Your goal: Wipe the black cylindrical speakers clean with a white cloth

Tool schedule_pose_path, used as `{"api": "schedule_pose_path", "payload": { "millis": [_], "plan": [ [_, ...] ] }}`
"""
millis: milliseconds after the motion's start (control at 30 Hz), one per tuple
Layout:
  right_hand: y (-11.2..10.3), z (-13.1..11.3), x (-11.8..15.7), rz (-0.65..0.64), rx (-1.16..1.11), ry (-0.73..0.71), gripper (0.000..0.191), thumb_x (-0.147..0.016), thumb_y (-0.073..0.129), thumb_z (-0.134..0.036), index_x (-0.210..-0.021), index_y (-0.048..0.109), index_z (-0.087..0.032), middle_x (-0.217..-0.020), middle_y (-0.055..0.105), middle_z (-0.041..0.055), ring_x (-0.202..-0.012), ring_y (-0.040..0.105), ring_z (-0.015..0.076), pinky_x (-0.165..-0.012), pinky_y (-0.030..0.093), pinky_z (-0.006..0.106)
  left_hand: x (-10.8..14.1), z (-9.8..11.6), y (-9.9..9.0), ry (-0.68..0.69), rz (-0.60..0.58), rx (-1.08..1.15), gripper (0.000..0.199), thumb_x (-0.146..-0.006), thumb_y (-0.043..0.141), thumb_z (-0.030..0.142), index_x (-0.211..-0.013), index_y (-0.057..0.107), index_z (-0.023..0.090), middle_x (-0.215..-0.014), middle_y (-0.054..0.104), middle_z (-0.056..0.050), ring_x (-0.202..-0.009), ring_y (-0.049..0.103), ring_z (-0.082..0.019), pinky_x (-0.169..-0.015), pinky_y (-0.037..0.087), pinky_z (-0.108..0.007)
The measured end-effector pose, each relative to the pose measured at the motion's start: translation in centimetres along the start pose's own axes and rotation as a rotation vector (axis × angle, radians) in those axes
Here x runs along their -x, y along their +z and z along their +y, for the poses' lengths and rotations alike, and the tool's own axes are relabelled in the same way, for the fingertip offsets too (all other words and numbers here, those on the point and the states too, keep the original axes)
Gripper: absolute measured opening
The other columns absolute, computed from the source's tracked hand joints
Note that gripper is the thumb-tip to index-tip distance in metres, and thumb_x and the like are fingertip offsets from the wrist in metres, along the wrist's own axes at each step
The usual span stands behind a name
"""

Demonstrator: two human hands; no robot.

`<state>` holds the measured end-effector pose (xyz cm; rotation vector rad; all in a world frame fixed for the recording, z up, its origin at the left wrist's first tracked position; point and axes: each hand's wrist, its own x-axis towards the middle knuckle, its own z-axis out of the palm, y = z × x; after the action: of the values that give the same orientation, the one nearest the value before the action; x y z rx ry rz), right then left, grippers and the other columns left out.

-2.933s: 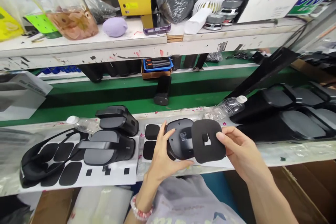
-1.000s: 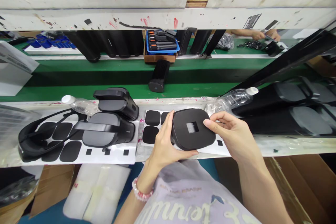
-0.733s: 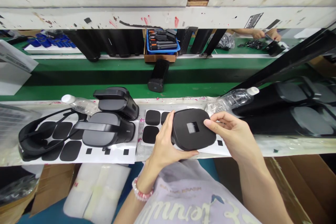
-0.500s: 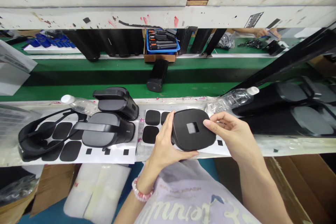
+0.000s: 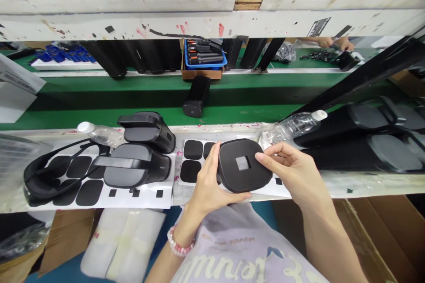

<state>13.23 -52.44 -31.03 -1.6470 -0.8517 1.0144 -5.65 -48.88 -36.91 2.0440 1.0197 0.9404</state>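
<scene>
My left hand grips the side of a black rounded-square housing, with the thumb along its lower edge. Its flat black end faces up and has a small square window showing a grey patch. At the right edge of this end, my right hand is pinched, the thumb on the face and the other fingers curled, partly hidden. Beneath lies a white sheet of black rounded-square stickers, partly covered by the housing and my hands.
Two similar black housings with handles lie at left on another sticker sheet, beside a black strap. Clear plastic bottles lie behind. Another black housing rests on the green surface. A co-worker's hands show at far right.
The view has shifted slightly. My right thumb has moved a little left on the black face; my left hand keeps its hold on the housing.
</scene>
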Motion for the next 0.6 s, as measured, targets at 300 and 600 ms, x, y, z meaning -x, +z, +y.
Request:
{"api": "schedule_pose_path", "payload": {
  "millis": [300,600],
  "plan": [
    [0.6,-0.9,0.5,0.033,0.271,-0.055,0.035,-0.071,0.072,-0.053,-0.068,0.057,-0.021,-0.054,0.059,-0.0005,-0.047,0.050,0.0128,-0.044,0.040,0.025,0.0,-0.1,0.0,0.055,0.023,-0.023,0.124,-0.055,0.085,0.049,-0.150,0.009,0.027,-0.149,0.038,-0.016,-0.136,0.041,-0.034,-0.106,0.045,-0.050],
    [-1.1,-1.6,-0.5,0.050,0.916,-0.074,0.046,-0.072,0.065,-0.062,-0.054,0.048,-0.024,-0.045,0.053,-0.0007,-0.044,0.051,0.0185,-0.048,0.036,0.030,-0.3,0.2,-0.5,0.104,0.009,-0.054,0.103,-0.055,0.083,0.047,-0.143,0.033,0.024,-0.144,0.037,-0.015,-0.130,0.047,-0.033,-0.103,0.047,-0.048]
  ]
}}
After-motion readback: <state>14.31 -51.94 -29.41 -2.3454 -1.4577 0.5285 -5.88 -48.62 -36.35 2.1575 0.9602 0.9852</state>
